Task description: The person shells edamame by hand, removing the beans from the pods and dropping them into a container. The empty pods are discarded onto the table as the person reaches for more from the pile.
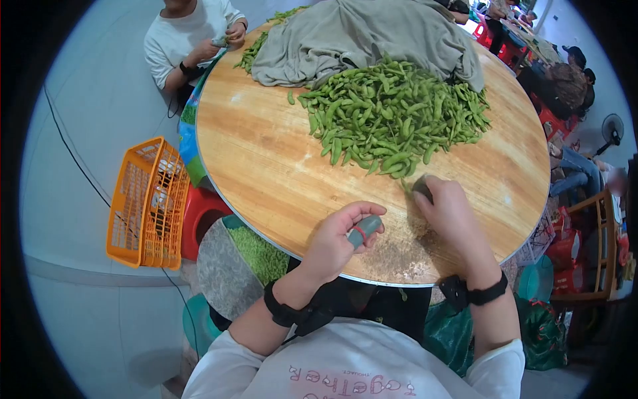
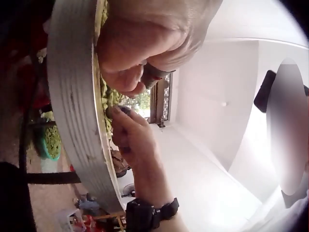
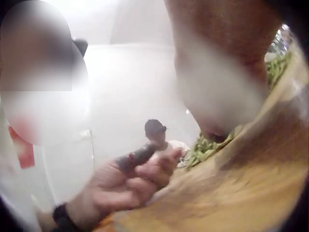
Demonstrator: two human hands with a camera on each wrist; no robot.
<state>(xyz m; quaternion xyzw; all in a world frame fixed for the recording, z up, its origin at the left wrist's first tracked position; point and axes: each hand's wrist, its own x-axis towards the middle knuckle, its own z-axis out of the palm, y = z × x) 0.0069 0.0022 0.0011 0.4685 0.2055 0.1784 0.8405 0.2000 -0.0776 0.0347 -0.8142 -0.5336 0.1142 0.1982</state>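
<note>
A heap of green soybean pods (image 1: 399, 120) covers the far middle of the round wooden table (image 1: 266, 166). At the heap's near edge my right hand (image 1: 452, 209) has its thumb and forefinger bent together at a single pod (image 1: 407, 187). My left hand (image 1: 342, 239) hovers over the near edge of the table, palm up, fingers loosely curled, with nothing visible in it. A grey thumb cover (image 1: 365, 231) tied with a red band sits on the left thumb. The right thumb carries a dark cover (image 2: 124, 110), seen in the left wrist view.
A grey cloth (image 1: 365, 40) drapes over the heap's far side. Crumbs (image 1: 405, 259) litter the near tabletop. Below left are shelled beans (image 1: 259, 253), a red stool (image 1: 199, 216) and an orange crate (image 1: 147, 206). Another person (image 1: 193, 43) works at the far left.
</note>
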